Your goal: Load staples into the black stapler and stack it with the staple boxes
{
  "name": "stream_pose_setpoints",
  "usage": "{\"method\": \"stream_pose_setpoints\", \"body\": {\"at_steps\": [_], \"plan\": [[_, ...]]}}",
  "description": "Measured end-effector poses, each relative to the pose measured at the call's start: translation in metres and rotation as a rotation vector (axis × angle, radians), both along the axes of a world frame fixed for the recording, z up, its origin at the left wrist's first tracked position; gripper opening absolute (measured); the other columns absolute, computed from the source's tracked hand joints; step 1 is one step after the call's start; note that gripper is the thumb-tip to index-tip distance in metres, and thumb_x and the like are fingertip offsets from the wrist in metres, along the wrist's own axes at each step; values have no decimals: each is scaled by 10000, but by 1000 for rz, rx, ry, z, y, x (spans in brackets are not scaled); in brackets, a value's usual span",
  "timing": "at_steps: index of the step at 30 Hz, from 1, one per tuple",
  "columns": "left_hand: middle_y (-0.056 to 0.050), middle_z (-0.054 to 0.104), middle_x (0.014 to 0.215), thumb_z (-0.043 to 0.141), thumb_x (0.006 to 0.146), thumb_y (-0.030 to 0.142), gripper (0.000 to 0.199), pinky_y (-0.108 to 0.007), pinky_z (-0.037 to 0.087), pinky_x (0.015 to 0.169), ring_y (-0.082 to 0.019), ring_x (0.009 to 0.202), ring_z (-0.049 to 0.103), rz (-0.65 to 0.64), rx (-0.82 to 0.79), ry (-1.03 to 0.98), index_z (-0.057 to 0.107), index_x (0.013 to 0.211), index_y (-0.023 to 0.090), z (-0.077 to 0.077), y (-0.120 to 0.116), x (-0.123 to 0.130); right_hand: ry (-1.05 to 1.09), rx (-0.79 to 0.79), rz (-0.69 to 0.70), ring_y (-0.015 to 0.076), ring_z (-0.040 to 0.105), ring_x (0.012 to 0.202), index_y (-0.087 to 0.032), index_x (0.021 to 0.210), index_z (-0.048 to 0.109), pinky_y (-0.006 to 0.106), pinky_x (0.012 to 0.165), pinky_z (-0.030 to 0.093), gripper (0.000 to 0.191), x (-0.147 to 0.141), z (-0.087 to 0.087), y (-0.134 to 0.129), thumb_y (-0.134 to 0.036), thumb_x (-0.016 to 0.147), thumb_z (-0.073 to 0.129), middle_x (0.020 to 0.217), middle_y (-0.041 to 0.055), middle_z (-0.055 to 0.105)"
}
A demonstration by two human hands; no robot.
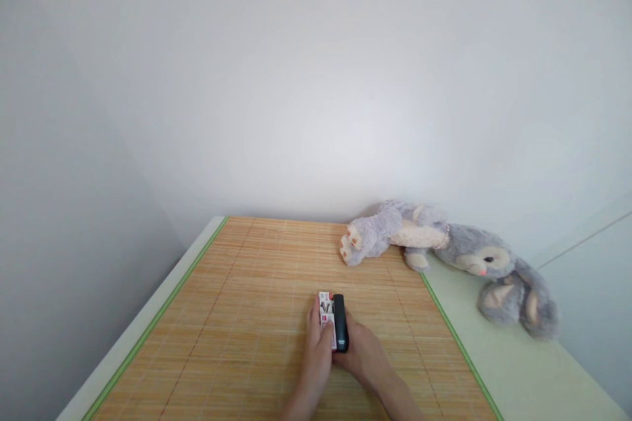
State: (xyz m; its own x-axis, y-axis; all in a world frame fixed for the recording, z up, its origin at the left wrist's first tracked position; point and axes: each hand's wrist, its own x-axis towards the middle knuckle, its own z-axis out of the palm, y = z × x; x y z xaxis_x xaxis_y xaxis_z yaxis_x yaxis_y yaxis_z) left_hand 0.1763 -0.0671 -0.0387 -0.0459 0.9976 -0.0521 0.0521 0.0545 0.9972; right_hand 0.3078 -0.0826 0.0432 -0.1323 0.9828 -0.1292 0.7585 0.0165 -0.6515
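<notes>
My left hand (pixel 318 354) is closed around a small white staple box (pixel 326 303) with red and pink print, its thumb lying across the front. Against the right side of the box stands a dark stapler (pixel 340 323), gripped by my right hand (pixel 364 350). Both hands are side by side over the bamboo mat (pixel 257 316), holding the box and stapler lengthwise, pointing away from me. Most of the right fingers are hidden behind the stapler.
A grey plush rabbit (pixel 419 234) lies at the back right, partly on the mat and partly on the pale tabletop (pixel 523 368). Green edging runs along the mat's sides. A plain white wall (pixel 296 79) rises behind the table.
</notes>
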Motion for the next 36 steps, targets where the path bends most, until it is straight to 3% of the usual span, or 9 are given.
{"method": "stream_pose_setpoints", "body": {"at_steps": [4, 8, 15, 20, 24, 28, 32, 36], "plan": [[-96, 289, 1702, 396, 962, 315, 679, -377, 243, 1299, -208, 1575, 277, -33, 3, 32, 251, 1615, 195, 2, 0, 24, 9, 1, -10, 299, 759, 948, -252, 1491, 457, 312, 751, 507, 825, 23, -7, 1, -288, 713, 730, 1093, 82, 789], [-102, 275, 1702, 398, 953, 266, 692, -347, 237, 1295, -193, 1572, 278, -91, 9, 30, 224, 1619, 193, 5, 3, 68, -30, -1, -50, 284, 751, 907, -231, 1443, 506, 306, 736, 495, 778, 68, -10, -1, -281, 700, 729, 1057, 78, 791], [-126, 216, 1714, 412, 933, 193, 756, -323, 227, 1291, -176, 1587, 230, -144, -17, 1, 134, 1636, 185, 10, 2, 155, -76, -54, -102, 292, 733, 926, -223, 1356, 604, 337, 801, 510, 694, 145, 5, -2, -278, 674, 725, 1085, 86, 794], [-124, 187, 1723, 397, 931, 161, 769, -316, 217, 1291, -165, 1591, 215, -143, -32, -2, 95, 1638, 193, 10, 2, 184, -65, -71, -75, 303, 727, 985, -213, 1357, 608, 344, 822, 517, 718, 169, 9, 1, -286, 651, 719, 1161, 87, 780], [-148, 366, 1652, 349, 991, 209, 638, -333, 350, 1232, -177, 1514, 396, -201, 19, 5, 211, 1613, 196, 9, 10, 173, -84, -93, -99, 306, 727, 981, -220, 1374, 598, 354, 838, 516, 756, 179, 3, 1, -319, 642, 761, 1129, 79, 786], [-141, 586, 1472, 343, 987, 193, 533, -409, 435, 1169, -212, 1362, 565, -282, 118, 73, 437, 1511, 213, 10, 19, 130, -89, -96, -112, 300, 729, 937, -237, 1365, 606, 359, 829, 513, 745, 185, -2, -4, -369, 656, 795, 1072, 60, 792], [-90, 522, 1550, 524, 871, 166, 631, -470, 284, 1271, -251, 1467, 428, -367, 251, 206, 497, 1496, 248, 20, 22, 91, -83, -84, -112, 297, 727, 939, -242, 1405, 575, 352, 822, 505, 768, 186, -4, -6, -389, 683, 790, 1092, 63, 787], [-48, 491, 1590, 661, 796, 223, 770, -490, 248, 1284, -295, 1487, 386, -484, 334, 313, 467, 1538, 295, 30, 18, 84, -109, -81, -115, 298, 722, 945, -240, 1368, 602, 343, 808, 496, 722, 187, -7, -6, -403, 690, 790, 1110, 69, 783]]}}
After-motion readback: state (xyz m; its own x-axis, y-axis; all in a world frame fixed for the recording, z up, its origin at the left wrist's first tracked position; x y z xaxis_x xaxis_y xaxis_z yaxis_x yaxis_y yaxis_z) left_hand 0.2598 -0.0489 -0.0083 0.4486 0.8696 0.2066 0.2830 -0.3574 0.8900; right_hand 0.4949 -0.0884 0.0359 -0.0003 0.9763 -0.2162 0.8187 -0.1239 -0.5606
